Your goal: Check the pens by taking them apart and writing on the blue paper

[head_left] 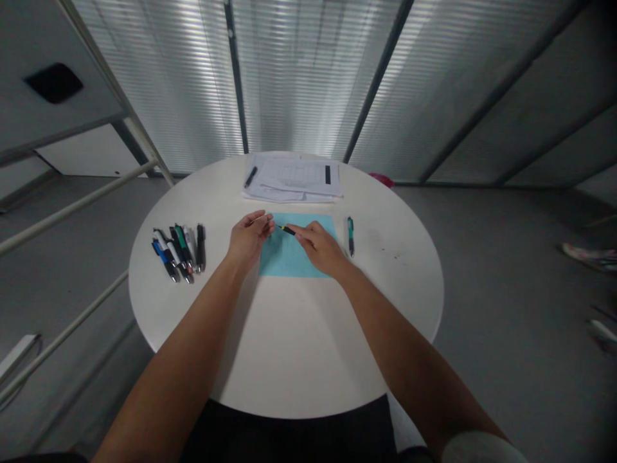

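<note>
As R hand [315, 247] pinches blk/yel pen [288, 230], L hand [250, 236] sits just beside

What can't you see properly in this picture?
Head view:
Most of the black-and-yellow pen: hidden by the right hand.
Writing on the papers: too small.
The pink object: mostly hidden behind the white table.
The striped object: blurred and cut off by the right edge.
</note>
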{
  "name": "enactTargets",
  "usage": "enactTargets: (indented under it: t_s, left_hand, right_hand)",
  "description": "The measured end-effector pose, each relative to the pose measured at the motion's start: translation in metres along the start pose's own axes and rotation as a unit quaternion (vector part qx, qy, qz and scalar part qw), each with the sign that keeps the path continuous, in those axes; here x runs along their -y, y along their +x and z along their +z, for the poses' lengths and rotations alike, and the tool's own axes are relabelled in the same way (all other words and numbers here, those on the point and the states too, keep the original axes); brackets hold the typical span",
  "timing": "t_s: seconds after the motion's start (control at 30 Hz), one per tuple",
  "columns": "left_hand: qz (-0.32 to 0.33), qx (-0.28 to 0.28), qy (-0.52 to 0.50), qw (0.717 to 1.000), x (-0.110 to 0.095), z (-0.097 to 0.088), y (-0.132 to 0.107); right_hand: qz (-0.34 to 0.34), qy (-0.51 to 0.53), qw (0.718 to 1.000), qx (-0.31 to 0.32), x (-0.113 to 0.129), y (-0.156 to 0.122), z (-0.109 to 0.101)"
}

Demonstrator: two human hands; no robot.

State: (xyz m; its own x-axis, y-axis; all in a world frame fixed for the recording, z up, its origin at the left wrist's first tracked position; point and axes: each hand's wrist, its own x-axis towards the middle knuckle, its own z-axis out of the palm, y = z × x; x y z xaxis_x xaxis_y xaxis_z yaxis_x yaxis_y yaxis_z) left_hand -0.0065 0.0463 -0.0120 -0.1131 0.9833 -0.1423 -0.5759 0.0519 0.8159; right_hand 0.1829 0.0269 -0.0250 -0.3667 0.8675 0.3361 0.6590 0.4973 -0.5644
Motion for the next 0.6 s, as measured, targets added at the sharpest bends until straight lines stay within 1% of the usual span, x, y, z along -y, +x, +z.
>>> enactTargets:
  t_s: [0.2, 0.4, 0.6]
  left_hand:
    - [-0.004, 0.016, -0.005, 1.0, 0.0011, -0.0006, 0.0]
    - [-0.038, 0.045, -0.016, 0.998, -0.0011, 0.0001, -0.0032]
    - [-0.049, 0.058, -0.02, 0.997, -0.0021, 0.0009, -0.005]
  right_hand:
    - [0.001, 0.001, 1.0, 0.0, 0.0007, -0.0005, 0.0002]
    - [0.001, 0.001, 1.0, -0.009, -0.0025, -0.0004, 0.0017]
    - [0.004, -0.004, 1.0, -0.017, -0.0022, -0.0001, 0.0016]
